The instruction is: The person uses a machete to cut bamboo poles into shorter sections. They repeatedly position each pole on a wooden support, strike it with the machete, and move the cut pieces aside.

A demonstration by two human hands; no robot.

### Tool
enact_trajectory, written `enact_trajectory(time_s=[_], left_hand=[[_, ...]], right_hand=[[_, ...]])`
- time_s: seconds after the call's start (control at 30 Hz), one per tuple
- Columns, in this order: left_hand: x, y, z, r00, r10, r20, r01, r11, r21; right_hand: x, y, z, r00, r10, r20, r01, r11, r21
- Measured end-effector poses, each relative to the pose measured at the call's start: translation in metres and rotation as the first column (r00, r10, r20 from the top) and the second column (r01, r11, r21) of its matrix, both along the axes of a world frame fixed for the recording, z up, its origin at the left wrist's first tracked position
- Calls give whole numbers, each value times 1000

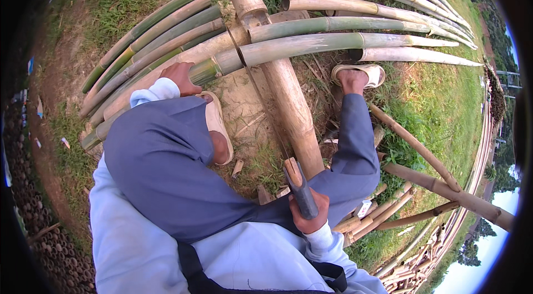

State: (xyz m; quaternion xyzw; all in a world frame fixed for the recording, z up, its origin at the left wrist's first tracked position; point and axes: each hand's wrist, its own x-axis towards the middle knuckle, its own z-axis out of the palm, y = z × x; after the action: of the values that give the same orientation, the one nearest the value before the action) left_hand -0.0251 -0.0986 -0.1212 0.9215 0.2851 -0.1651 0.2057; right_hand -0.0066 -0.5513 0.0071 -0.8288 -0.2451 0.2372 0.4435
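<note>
My right hand is wrapped around the dark handle of a hand saw. The long, thin blade slants up and away to the left and crosses a green bamboo pole; how deep it sits in the pole I cannot tell. On the left of the blade, my left hand grips the same pole, thumb on top and some fingers hidden. Under the pole runs a thick, pale bamboo support. My left foot, in a light clog, stands near the left hand.
Several cut bamboo lengths lie side by side at the left. Long poles stretch away to the right. My right foot's clog is beyond the support. Crossed bamboo props stand at right, with short pieces below.
</note>
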Motion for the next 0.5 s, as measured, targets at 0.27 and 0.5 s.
enact_trajectory(time_s=[0.27,0.5], left_hand=[[-10,-1,7,994,98,-41,-102,989,-110],[-11,33,27,988,103,-111,-100,995,30]], right_hand=[[63,97,-73,994,106,-14,-103,987,126],[29,25,-12,996,86,4,-86,991,105]])
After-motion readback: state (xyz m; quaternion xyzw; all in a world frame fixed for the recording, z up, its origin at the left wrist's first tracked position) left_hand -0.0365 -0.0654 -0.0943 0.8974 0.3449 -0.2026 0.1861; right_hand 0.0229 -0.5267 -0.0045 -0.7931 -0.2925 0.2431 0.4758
